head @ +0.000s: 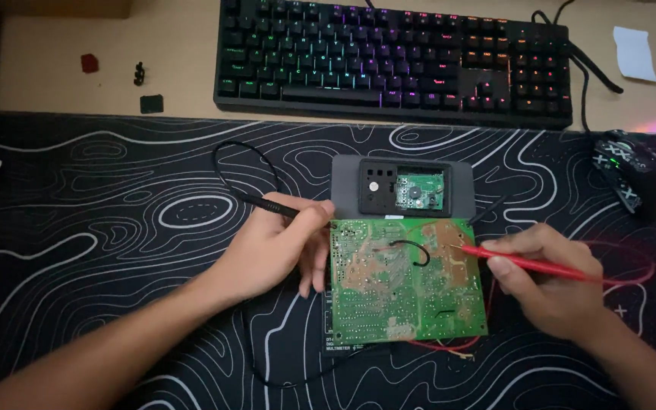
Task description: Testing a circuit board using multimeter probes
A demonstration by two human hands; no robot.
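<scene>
Items on the worktop, left to right.

1. Small red piece (89, 63), black clip (139, 73) and dark square piece (151, 103): on bare wood at far left, well apart from both hands.
2. Black patterned mat (115, 228): covers the near part of the worktop and carries the items below.
3. Black probe (279, 206): lies slanted across the top of the left hand (275, 247), its thin lead looping up and away over the mat. Fingers pressed together, pinching the probe; tip meets the upper left corner of the circuit board.
4. Green circuit board (404, 281): solder side up, centre of the mat, between the two hands. Left fingers touch its left edge. It lies partly over a dark meter, of which only the lower left corner shows.
5. Grey device (402, 186): opened, small green board visible inside, just behind the circuit board.
6. Red probe (525, 262): held pen-like in the right hand (548, 281), fingers closed around it; tip rests on the board's upper right area.
7. Backlit keyboard (392, 57): beyond the mat.
8. Black mouse (628, 167): far right.
</scene>
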